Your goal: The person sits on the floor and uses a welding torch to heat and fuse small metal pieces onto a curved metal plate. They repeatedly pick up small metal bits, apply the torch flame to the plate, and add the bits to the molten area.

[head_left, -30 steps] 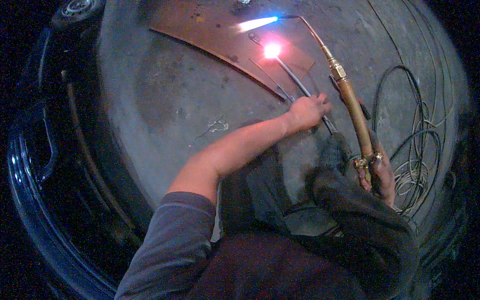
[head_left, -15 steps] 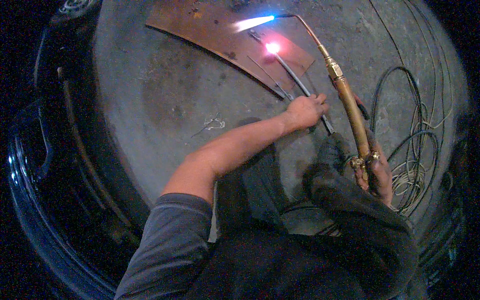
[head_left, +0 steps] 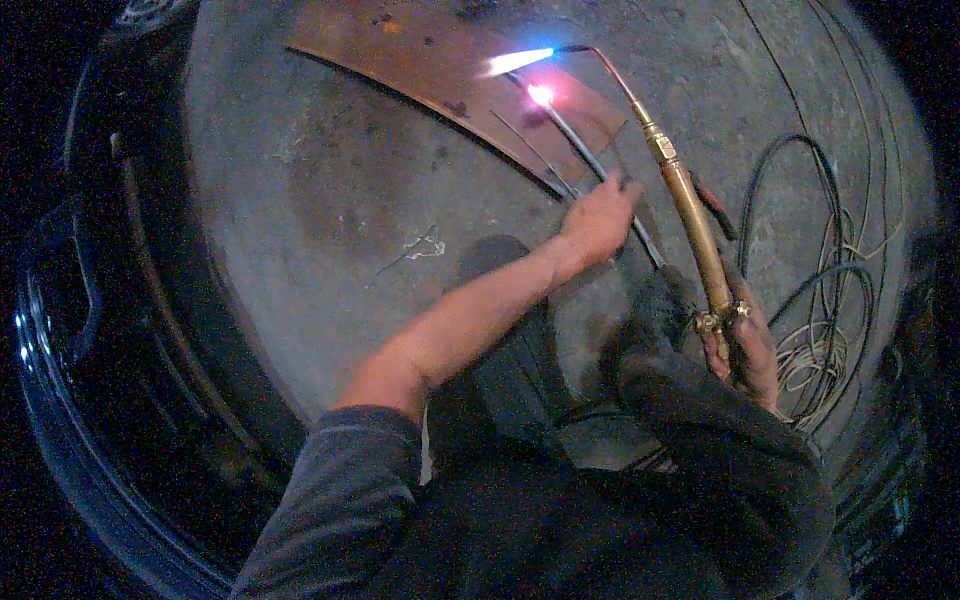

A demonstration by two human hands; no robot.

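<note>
My right hand (head_left: 755,360) is closed around the valve end of a long brass gas torch (head_left: 697,220). A white and blue flame (head_left: 522,62) streams leftward from the torch's bent tip, just beyond a glowing pink-white spot (head_left: 541,95). That spot is on a grey metal rod (head_left: 575,137), which slants from a rusty steel plate (head_left: 400,50) toward my feet. My left hand (head_left: 598,218) wraps over the middle of the rod, with its fingertips partly hidden. Beside it, a thinner rod (head_left: 528,143) lies across the plate's near edge.
A red-handled tool (head_left: 712,203) lies right of the torch. Black hoses (head_left: 790,145) and a coil of pale cable (head_left: 815,365) spread over the concrete floor at right. Scrap wire (head_left: 425,243) lies left of my forearm. Dark glossy bodywork (head_left: 60,400) curves along the left.
The torch tip and flame have come slightly nearer to me, closer to the glowing spot. My left hand has shifted a little to the left.
</note>
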